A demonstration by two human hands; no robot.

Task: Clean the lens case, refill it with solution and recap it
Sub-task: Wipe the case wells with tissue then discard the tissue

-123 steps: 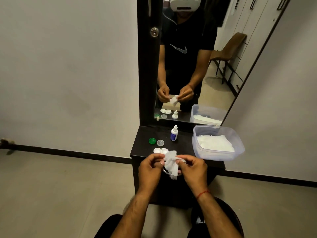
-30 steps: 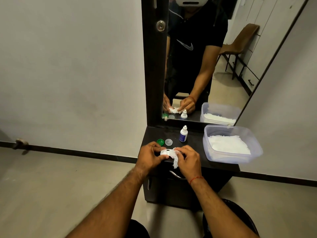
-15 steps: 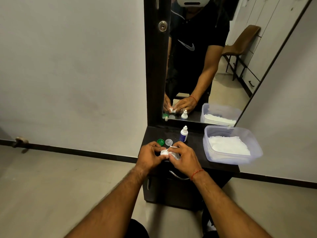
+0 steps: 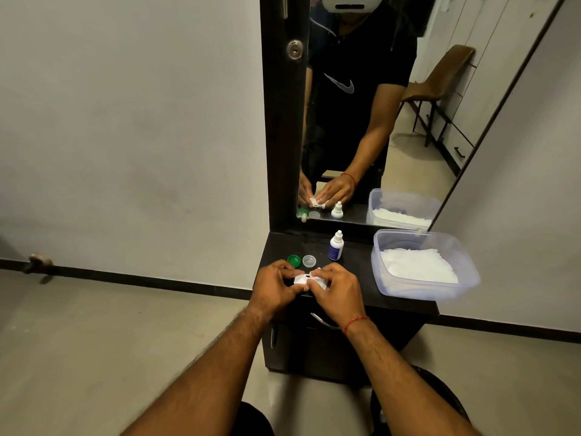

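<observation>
Over dark cabinet point(image 4: 361, 265), left hand point(image 4: 276, 286) pinches lens case point(image 4: 300, 280), right hand point(image 4: 338, 292) tissue point(image 4: 319, 277).

Dim, flat indoor light; no lamp in view. Grey wall point(image 4: 125, 136) shows soft, mottled shading. Black desk point(image 4: 361, 262) top swallows detail and carries only a faint sheen. Mirror point(image 4: 361, 136) reflection is brighter on its right side. Clear plastic tub point(image 4: 424, 292) picks up pale highlights along its rim; its white contents are nearly blown out. Lens case point(image 4: 300, 280) and tissue point(image 4: 319, 280) wash into one pale patch between left hand point(image 4: 276, 287) and right hand point(image 4: 338, 292). Wide-angle lean along baseboard point(image 4: 141, 280). Near forearms look soft and smeared.
</observation>
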